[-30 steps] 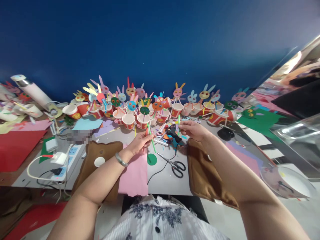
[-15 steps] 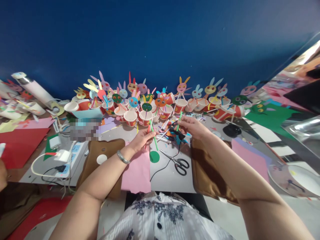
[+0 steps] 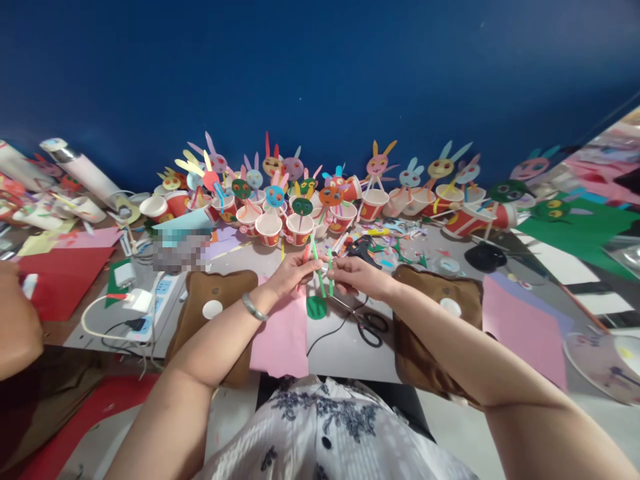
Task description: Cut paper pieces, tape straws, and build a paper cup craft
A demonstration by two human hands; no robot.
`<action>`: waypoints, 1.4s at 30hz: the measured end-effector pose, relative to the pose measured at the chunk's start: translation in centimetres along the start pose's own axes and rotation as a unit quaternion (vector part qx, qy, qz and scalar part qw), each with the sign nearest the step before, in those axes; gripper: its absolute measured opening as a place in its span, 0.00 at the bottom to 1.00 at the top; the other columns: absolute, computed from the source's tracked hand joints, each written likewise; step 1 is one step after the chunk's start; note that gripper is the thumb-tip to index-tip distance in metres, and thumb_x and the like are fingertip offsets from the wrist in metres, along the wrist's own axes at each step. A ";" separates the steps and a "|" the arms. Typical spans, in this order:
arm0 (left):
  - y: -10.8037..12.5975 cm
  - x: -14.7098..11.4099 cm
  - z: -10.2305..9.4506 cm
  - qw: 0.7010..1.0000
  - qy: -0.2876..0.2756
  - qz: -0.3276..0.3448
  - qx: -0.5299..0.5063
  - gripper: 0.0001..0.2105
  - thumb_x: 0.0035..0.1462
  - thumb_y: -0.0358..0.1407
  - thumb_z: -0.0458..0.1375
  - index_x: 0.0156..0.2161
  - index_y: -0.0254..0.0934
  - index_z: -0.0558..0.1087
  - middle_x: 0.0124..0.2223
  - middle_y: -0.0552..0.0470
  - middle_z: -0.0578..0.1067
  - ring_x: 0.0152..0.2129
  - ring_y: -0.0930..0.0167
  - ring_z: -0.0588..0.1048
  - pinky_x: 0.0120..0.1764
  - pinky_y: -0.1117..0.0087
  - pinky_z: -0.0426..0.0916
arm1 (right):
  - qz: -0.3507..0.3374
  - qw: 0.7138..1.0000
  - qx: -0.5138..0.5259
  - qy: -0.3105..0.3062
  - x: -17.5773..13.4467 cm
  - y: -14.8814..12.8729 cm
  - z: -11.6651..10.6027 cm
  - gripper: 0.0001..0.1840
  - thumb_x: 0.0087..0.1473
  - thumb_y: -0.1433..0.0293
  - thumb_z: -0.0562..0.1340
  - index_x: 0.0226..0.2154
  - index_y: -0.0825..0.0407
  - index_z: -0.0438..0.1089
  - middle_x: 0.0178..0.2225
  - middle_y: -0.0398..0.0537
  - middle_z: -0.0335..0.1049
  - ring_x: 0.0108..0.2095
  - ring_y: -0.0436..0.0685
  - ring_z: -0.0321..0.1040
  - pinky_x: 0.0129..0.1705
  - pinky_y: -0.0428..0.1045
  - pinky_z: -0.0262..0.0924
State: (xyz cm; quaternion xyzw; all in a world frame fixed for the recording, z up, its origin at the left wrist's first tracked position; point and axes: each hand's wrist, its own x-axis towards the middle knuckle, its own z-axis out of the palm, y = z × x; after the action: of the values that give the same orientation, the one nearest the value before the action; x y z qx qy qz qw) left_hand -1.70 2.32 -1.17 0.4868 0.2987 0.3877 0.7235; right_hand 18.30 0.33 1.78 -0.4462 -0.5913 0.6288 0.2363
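Note:
My left hand [image 3: 293, 272], with a bracelet at the wrist, pinches a narrow green strip [image 3: 315, 249] that stands nearly upright. Something thin and red also shows at its fingers. Close beside it, my right hand [image 3: 359, 276] is closed on a second, shorter green strip [image 3: 331, 283]. The two strips are almost parallel, a small gap apart. Below them a green paper circle [image 3: 316, 308] lies on the table by a pink paper sheet [image 3: 280, 340]. Black-handled scissors [image 3: 373, 329] lie under my right hand. Behind it is what looks like a black glue gun [image 3: 364, 248].
Paper cups [image 3: 269, 230] with rabbit-faced paper figures line the blue wall. Paper scraps [image 3: 407, 250] litter the table behind my hands. Brown cushions [image 3: 220, 300] lie under both forearms. A power strip [image 3: 156, 307] with cables and another person's arm [image 3: 20, 320] are at the left.
My right hand has moved left and down from near the black tool, bringing its green strip beside the one in my left hand. The view has shifted slightly.

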 end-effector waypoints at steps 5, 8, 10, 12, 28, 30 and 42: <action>-0.3 0.1 -0.2 1.000 0.004 0.012 -0.001 0.21 0.48 0.47 0.70 0.39 0.30 0.78 0.20 0.63 0.58 0.14 0.83 0.54 0.19 0.76 0.45 | -0.004 1.000 -0.017 -0.020 1.0 0.4 0.9 0.24 0.50 0.50 0.68 0.25 0.52 0.63 0.15 0.35 0.62 0.15 0.43 0.52 0.18 0.44 0.44; -0.2 0.3 -0.3 0.999 0.034 0.031 -0.012 0.20 0.48 0.48 0.69 0.38 0.31 0.77 0.19 0.63 0.57 0.14 0.83 0.53 0.19 0.76 0.45 | -0.033 0.999 -0.016 0.032 1.3 0.4 1.1 0.25 0.49 0.50 0.69 0.24 0.52 0.63 0.17 0.35 0.61 0.17 0.43 0.53 0.19 0.44 0.46; -0.1 0.3 -0.2 0.998 0.049 0.041 -0.009 0.20 0.48 0.48 0.70 0.36 0.32 0.77 0.19 0.63 0.57 0.14 0.83 0.53 0.19 0.76 0.45 | -0.037 0.998 -0.010 0.056 1.4 0.3 1.3 0.24 0.48 0.50 0.69 0.26 0.52 0.63 0.17 0.34 0.60 0.17 0.44 0.56 0.20 0.44 0.48; -0.1 0.4 -0.1 0.998 0.051 0.043 0.006 0.19 0.46 0.48 0.70 0.32 0.31 0.75 0.20 0.62 0.59 0.15 0.83 0.54 0.20 0.76 0.46 | -0.026 0.998 -0.009 0.054 1.4 0.3 1.5 0.24 0.48 0.49 0.69 0.27 0.51 0.64 0.17 0.34 0.59 0.16 0.45 0.57 0.19 0.44 0.48; 0.5 0.4 0.0 0.989 0.109 0.090 0.033 0.21 0.47 0.50 0.69 0.27 0.33 0.70 0.17 0.63 0.56 0.14 0.82 0.53 0.18 0.75 0.46 | 0.005 0.999 0.038 0.028 0.8 1.4 3.1 0.23 0.49 0.50 0.68 0.29 0.55 0.75 0.27 0.48 0.78 0.16 0.44 0.58 0.21 0.45 0.53; 0.4 0.4 0.0 0.990 0.109 0.086 0.034 0.21 0.47 0.51 0.69 0.28 0.33 0.72 0.17 0.62 0.57 0.14 0.82 0.54 0.18 0.75 0.46 | 0.001 0.998 0.035 0.052 0.8 1.5 3.3 0.23 0.50 0.50 0.68 0.28 0.55 0.76 0.25 0.46 0.76 0.16 0.44 0.57 0.20 0.45 0.51; 0.1 0.2 -0.1 0.989 0.092 0.085 0.080 0.20 0.51 0.51 0.67 0.31 0.32 0.75 0.19 0.61 0.58 0.16 0.80 0.56 0.21 0.75 0.50 | -0.022 0.992 0.066 0.107 0.9 1.6 3.0 0.24 0.43 0.50 0.72 0.25 0.54 0.73 0.24 0.45 0.75 0.16 0.45 0.58 0.20 0.45 0.52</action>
State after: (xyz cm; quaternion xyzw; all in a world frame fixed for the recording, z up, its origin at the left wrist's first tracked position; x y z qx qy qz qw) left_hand -1.75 2.56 -1.15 0.5290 0.3514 0.4653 0.6166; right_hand 15.75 -0.82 -0.33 -0.4815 -0.5295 0.6097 0.3408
